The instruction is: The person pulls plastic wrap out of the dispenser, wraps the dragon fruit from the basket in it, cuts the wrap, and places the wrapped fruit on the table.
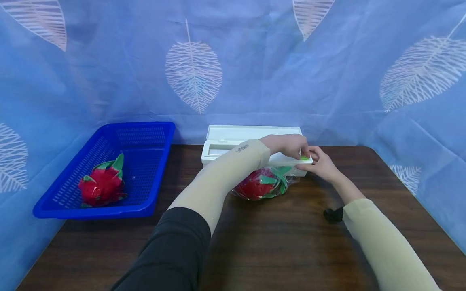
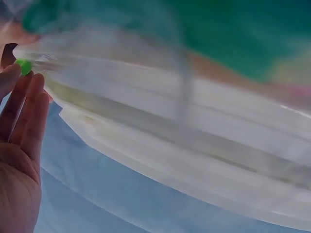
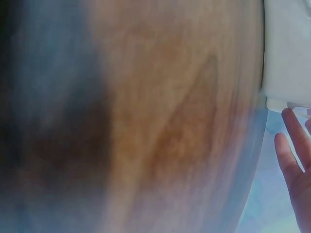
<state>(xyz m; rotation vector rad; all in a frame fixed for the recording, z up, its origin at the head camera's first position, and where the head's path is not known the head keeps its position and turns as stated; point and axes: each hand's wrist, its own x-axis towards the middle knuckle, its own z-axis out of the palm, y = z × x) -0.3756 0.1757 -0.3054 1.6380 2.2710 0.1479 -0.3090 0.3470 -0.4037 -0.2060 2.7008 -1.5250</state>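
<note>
A white cling film dispenser (image 1: 209, 155) stands at the back of the table, its lid (image 1: 251, 130) raised. My left hand (image 1: 289, 145) reaches over it and pinches the green slide cutter (image 2: 24, 66) at the right end of the white cutter bar (image 1: 282, 160). My right hand (image 1: 323, 165) grips that same end, thumb in front and fingers behind; in the right wrist view its fingers (image 3: 295, 131) are partly cut off. Just in front of the dispenser lies a red dragon fruit (image 1: 255, 185) with green leaf tips, under clear film. My left forearm hides part of both.
A blue basket (image 1: 165, 161) stands on the left with another dragon fruit (image 1: 103, 186) in it. The brown wooden table (image 1: 287, 242) ends against a blue leaf-patterned cloth (image 1: 251, 81). A black strap end (image 1: 333, 215) hangs by my right cuff.
</note>
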